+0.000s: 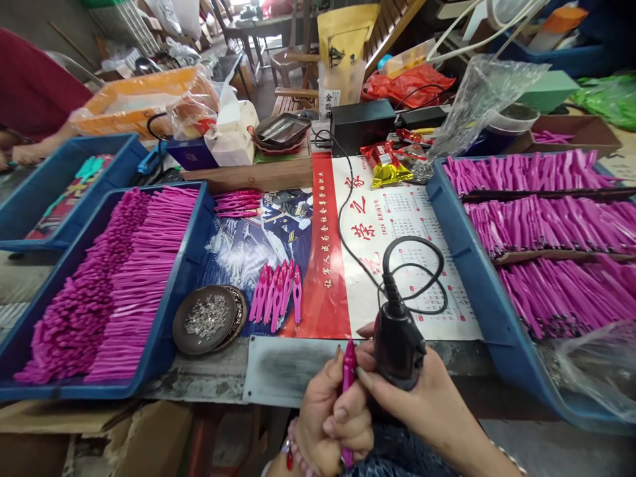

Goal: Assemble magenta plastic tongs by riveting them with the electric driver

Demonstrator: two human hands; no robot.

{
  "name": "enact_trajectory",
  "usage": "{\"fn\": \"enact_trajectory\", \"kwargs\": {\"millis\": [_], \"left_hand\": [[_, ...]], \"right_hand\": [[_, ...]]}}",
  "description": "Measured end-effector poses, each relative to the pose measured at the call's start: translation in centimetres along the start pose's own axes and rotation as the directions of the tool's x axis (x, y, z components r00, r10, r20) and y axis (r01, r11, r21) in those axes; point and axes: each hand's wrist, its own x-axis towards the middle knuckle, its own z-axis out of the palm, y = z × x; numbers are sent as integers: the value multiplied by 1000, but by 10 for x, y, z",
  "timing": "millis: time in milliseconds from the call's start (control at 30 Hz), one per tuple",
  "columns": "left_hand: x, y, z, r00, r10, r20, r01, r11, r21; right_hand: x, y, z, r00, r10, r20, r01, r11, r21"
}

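Observation:
My left hand (pixel 334 414) is closed around a slim magenta plastic piece (pixel 349 364), shaped like a pointed hair clip and held upright. My right hand (pixel 434 404) grips a black corded hand tool (pixel 397 348), with its fingertips beside the magenta piece. The tool's working end is hidden. Several similar pieces with glittery dots (pixel 275 295) lie on the poster beyond my hands. Left of them, a round brown dish (pixel 179 334) holds small clear stones. Below my hands' far side lies a grey plate (pixel 278 368) with a dark smudge.
Blue bins full of magenta pieces flank the work area, one at left (pixel 196 232) and one at right (pixel 477 298). The tool's black cable (pixel 342 225) loops over the calendar poster (pixel 330 291). Snack packets (pixel 390 165) and a black box (pixel 362 119) stand behind. At far left, another person's hand (pixel 30 154) shows.

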Motion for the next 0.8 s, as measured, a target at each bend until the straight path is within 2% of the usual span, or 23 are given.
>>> {"fn": "enact_trajectory", "kwargs": {"millis": [267, 433, 600, 700, 800], "left_hand": [[1, 0, -13, 1000, 4, -18, -3, 1000, 2], [1, -1, -9, 999, 9, 31, -7, 998, -68], [4, -2, -9, 999, 42, -10, -43, 991, -124], [5, -2, -14, 994, 94, -53, -100, 988, -120], [5, -3, -18, 989, 114, -94, -124, 986, -111]], "right_hand": [[4, 6, 5, 999, -39, -10, 39, 999, -6], [3, 7, 7, 998, 6, -56, -7, 1000, -20], [7, 3, -1, 999, 34, 25, -34, 999, -3], [11, 10, -13, 993, 86, 77, -98, 980, 171], [17, 19, -28, 987, 144, 73, -161, 872, 462]]}}
